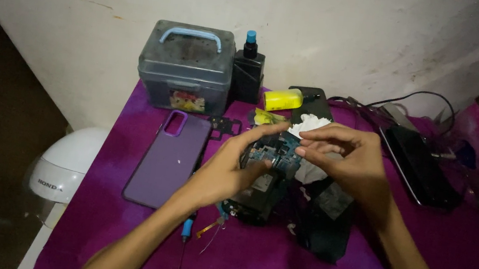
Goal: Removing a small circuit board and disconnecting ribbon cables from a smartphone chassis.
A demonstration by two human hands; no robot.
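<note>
From here I can't see most of the opened phone (263, 181) at centre frame: my left hand (234, 168) covers its left side and my right hand (352, 161) hides its upper right. The white helmet (65, 170) is cut by shadow at lower left. Both forearms run off the bottom edge. The cables (422, 103) at upper right blur into darkness.

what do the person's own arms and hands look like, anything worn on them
Both arms are bare from the bottom edge of the picture up to the fingers: no sleeves show. The left hand and the right hand wear no gloves, and no ring, watch or bracelet can be seen on either, though the light is dim. The forearms are slim, the fingers long, with short nails.
</note>
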